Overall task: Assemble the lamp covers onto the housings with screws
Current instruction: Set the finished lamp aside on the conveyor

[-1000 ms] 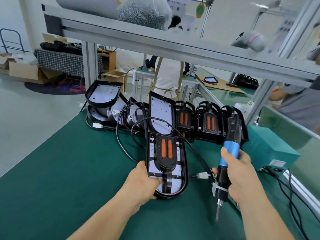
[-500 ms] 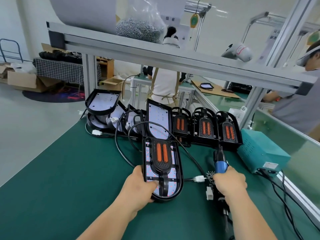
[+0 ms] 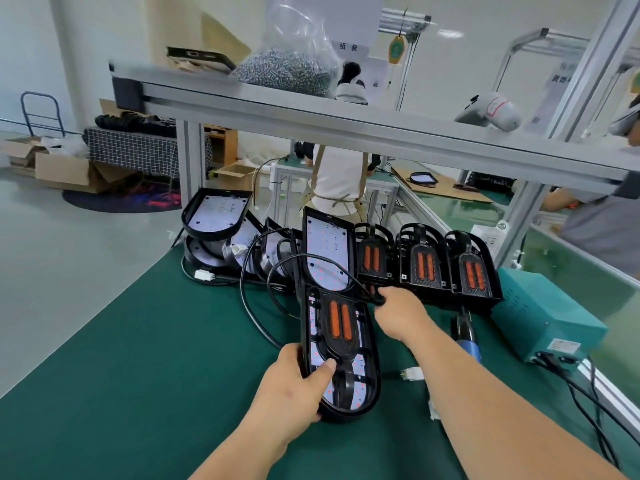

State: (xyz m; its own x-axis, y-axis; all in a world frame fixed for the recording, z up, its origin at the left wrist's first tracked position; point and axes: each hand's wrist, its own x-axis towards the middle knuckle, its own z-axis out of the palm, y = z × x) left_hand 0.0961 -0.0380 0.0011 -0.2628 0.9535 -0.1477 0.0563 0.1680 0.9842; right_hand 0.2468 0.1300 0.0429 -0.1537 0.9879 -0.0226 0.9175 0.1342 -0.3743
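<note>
A black lamp housing with a cover bearing two orange strips lies on the green mat in front of me. My left hand grips its near left edge, thumb on the white LED board. My right hand reaches past the housing's right side and pinches the black cable near the housing's top. The blue electric screwdriver lies on the mat to the right, partly hidden behind my right forearm. A clear bag of screws sits on the shelf above.
Behind the housing, several open housings lean at the left and three covered lamps stand in a row at the right. A teal power box with cables sits at the right edge. Other people work at benches beyond.
My right hand has laid the screwdriver down on the mat and moved forward to the cable by the housing's top. My left hand keeps its grip on the housing.
</note>
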